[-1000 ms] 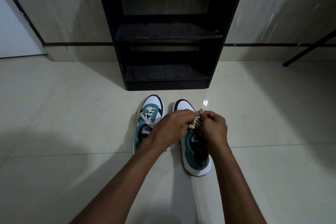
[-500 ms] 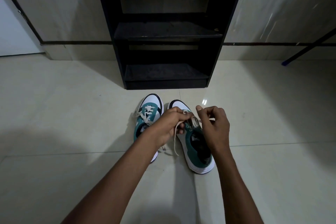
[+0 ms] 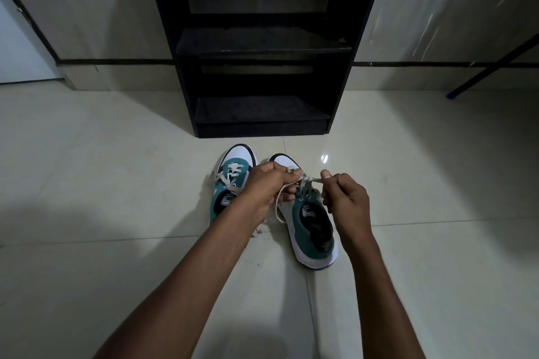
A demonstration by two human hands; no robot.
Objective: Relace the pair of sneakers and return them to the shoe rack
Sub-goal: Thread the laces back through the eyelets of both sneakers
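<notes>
Two teal and white sneakers stand side by side on the floor, toes toward the rack. The left sneaker (image 3: 230, 183) has its white lace threaded. Over the right sneaker (image 3: 313, 227) both hands work its white lace (image 3: 304, 183). My left hand (image 3: 269, 186) pinches one part of the lace above the eyelets, and a loose end hangs down below it. My right hand (image 3: 347, 201) pinches the other lace end and holds it taut to the right. The black shoe rack (image 3: 262, 46) stands just beyond, with bare shelves.
Pale glossy floor tiles spread all around. A dark slanted pole with a blue foot (image 3: 455, 93) reaches the floor at the far right. A white door (image 3: 17, 49) sits at the far left, and grey wall panels flank the rack.
My hands have drawn apart: the right hand pulled its lace end out to the right, the left stays over the eyelets. The right sneaker's heel swung slightly rightward.
</notes>
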